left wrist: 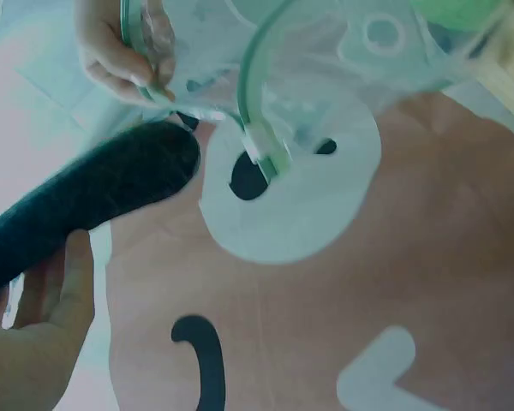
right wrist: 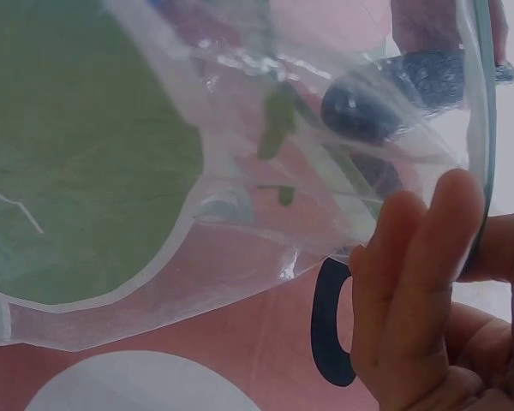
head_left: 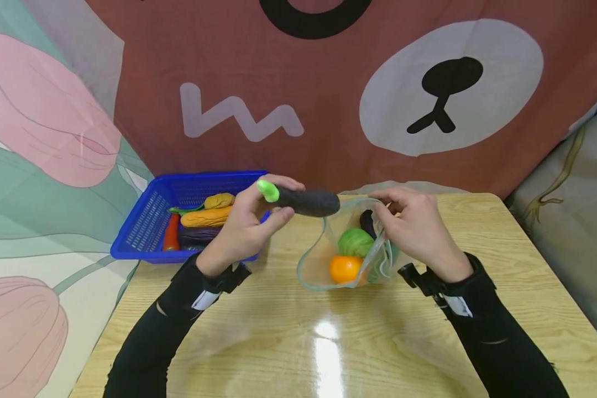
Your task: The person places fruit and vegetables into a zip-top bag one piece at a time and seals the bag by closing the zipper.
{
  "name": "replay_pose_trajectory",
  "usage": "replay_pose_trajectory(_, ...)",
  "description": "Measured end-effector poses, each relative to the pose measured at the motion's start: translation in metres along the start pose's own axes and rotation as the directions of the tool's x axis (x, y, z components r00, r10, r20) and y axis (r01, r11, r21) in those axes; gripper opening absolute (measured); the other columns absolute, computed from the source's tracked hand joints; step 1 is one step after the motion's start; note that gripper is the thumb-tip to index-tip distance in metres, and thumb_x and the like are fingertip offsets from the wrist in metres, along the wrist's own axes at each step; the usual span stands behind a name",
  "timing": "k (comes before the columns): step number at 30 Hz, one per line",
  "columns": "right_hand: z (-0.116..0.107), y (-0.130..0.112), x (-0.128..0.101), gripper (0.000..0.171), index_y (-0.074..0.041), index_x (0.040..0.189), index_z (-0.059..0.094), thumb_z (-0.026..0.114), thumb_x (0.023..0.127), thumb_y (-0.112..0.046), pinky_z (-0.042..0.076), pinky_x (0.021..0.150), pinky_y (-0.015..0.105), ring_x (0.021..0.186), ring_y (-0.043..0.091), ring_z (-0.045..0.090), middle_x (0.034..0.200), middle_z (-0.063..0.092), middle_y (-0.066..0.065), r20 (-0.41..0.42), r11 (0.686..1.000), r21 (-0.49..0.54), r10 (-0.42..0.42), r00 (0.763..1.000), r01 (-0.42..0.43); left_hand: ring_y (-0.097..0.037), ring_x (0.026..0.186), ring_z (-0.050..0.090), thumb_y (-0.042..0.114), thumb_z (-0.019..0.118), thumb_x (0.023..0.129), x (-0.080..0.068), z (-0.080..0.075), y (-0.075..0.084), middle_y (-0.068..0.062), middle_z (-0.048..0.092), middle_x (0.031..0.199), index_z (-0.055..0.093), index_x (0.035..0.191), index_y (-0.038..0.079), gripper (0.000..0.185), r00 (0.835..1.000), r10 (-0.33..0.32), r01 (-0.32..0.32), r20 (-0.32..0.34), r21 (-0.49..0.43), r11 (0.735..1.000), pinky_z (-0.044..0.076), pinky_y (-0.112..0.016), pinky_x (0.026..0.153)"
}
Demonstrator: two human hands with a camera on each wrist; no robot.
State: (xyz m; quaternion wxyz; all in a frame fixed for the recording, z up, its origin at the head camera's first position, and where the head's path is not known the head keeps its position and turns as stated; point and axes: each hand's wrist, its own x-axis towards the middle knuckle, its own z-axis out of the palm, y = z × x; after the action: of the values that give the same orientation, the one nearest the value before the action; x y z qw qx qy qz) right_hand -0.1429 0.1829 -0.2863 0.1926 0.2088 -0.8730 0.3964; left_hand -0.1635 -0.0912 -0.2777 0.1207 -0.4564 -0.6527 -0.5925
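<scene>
My left hand [head_left: 249, 224] grips a long dark eggplant [head_left: 310, 203] with a bright green stem, held level between thumb and fingers. The eggplant's blunt end points right, close to the mouth of a clear bag [head_left: 310, 268] with pale green edging. My right hand [head_left: 418, 226] pinches the bag's rim and holds its mouth apart. Inside the bag are an orange [head_left: 345, 269], a round green vegetable [head_left: 355, 243] and a dark purple item [head_left: 367, 221], partly hidden. In the left wrist view the eggplant [left wrist: 103, 184] is outside the bag.
A blue plastic basket [head_left: 134, 237] stands at the back left, partly behind my left hand. It holds a red-orange vegetable [head_left: 171, 233], a long yellow one [head_left: 204, 217], a smaller yellow one [head_left: 220, 200] and a dark purple one [head_left: 197, 236]. A printed cloth [head_left: 328, 110] hangs behind the table [head_left: 258, 342].
</scene>
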Motion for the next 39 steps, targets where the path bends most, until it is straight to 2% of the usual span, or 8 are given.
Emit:
replay_pose_trajectory(4, -0.001, 0.000, 0.000, 0.018, -0.002, 0.106, 0.069, 0.058, 0.091, -0.004, 0.047, 0.043, 0.023, 0.044, 0.007, 0.054, 0.079, 0.064, 0.006, 0.001, 1.000, -0.003, 0.002, 1.000, -0.002, -0.027, 0.102, 0.057, 0.001, 0.069, 0.083, 0.004, 0.017, -0.007, -0.019, 0.059, 0.111, 0.060, 0.107, -0.004, 0.027, 0.990, 0.106, -0.111, 0.094, 0.046, 0.993, 0.052, -0.035, 0.080)
replay_pose_trajectory(9, -0.004, 0.000, -0.001, 0.019, -0.004, 0.107, 0.069, 0.057, 0.093, -0.006, 0.046, 0.043, 0.025, 0.044, 0.006, 0.053, 0.079, 0.064, 0.007, 0.000, 1.000, -0.023, 0.011, 1.000, -0.011, -0.024, 0.102, 0.060, -0.003, 0.073, 0.075, 0.004, 0.030, -0.006, -0.015, 0.063, 0.107, 0.063, 0.105, 0.000, 0.032, 0.948, 0.235, -0.267, 0.213, 0.135, 0.954, 0.050, -0.034, 0.084)
replay_pose_trajectory(15, -0.004, 0.000, 0.001, 0.018, -0.002, 0.106, 0.069, 0.057, 0.092, -0.005, 0.044, 0.042, 0.025, 0.043, 0.005, 0.051, 0.080, 0.065, 0.007, -0.007, 0.999, -0.047, -0.019, 1.000, 0.019, -0.018, 0.106, 0.059, 0.002, 0.071, 0.081, 0.005, 0.047, -0.010, -0.012, 0.062, 0.111, 0.065, 0.106, 0.000, 0.026, 0.899, 0.215, -0.341, 0.382, 0.299, 0.891, 0.045, -0.023, 0.091)
replay_pose_trajectory(18, -0.003, 0.000, 0.000, 0.018, -0.002, 0.106, 0.069, 0.058, 0.092, -0.005, 0.044, 0.041, 0.024, 0.042, 0.004, 0.051, 0.079, 0.064, 0.005, -0.015, 0.999, -0.047, -0.027, 1.000, 0.026, -0.017, 0.105, 0.059, 0.002, 0.069, 0.084, 0.006, 0.063, -0.018, -0.009, 0.062, 0.112, 0.066, 0.106, 0.003, 0.022, 0.866, 0.109, -0.361, 0.488, 0.459, 0.812, 0.044, -0.018, 0.089)
replay_pose_trajectory(24, -0.001, -0.001, -0.002, 0.019, -0.002, 0.107, 0.069, 0.059, 0.091, -0.004, 0.044, 0.042, 0.024, 0.044, 0.005, 0.052, 0.082, 0.064, 0.005, -0.018, 0.999, -0.036, -0.022, 1.000, 0.022, -0.011, 0.082, 0.058, 0.002, 0.056, 0.093, 0.005, 0.086, -0.034, 0.001, 0.062, 0.098, 0.065, 0.099, 0.012, 0.014, 0.802, -0.115, -0.441, 0.585, 0.712, 0.547, 0.044, -0.019, 0.064)
replay_pose_trajectory(29, -0.002, -0.001, -0.003, 0.019, -0.002, 0.107, 0.069, 0.059, 0.091, -0.005, 0.047, 0.043, 0.026, 0.046, 0.006, 0.054, 0.089, 0.065, 0.009, -0.004, 0.999, -0.035, -0.001, 1.000, 0.001, -0.013, 0.072, 0.056, 0.004, 0.055, 0.094, 0.009, 0.094, -0.049, 0.000, 0.061, 0.092, 0.065, 0.104, 0.014, 0.017, 0.802, -0.156, -0.460, 0.577, 0.762, 0.455, 0.041, -0.022, 0.059)
replay_pose_trajectory(35, -0.003, -0.001, -0.005, 0.020, -0.003, 0.109, 0.068, 0.058, 0.092, -0.007, 0.048, 0.045, 0.026, 0.048, 0.007, 0.055, 0.090, 0.065, 0.009, 0.013, 0.999, -0.022, 0.024, 1.000, -0.024, -0.016, 0.085, 0.061, 0.003, 0.055, 0.094, 0.014, 0.096, -0.059, -0.002, 0.063, 0.106, 0.063, 0.112, 0.016, 0.023, 0.805, -0.152, -0.460, 0.573, 0.765, 0.450, 0.048, -0.024, 0.070)
replay_pose_trajectory(39, -0.005, 0.000, -0.005, 0.019, -0.003, 0.108, 0.069, 0.058, 0.092, -0.006, 0.047, 0.043, 0.026, 0.046, 0.006, 0.054, 0.088, 0.065, 0.008, -0.004, 0.999, -0.031, 0.009, 1.000, -0.009, -0.017, 0.092, 0.059, 0.006, 0.058, 0.092, 0.017, 0.091, -0.052, -0.002, 0.062, 0.106, 0.065, 0.109, 0.014, 0.020, 0.795, -0.091, -0.471, 0.600, 0.705, 0.530, 0.046, -0.024, 0.081)
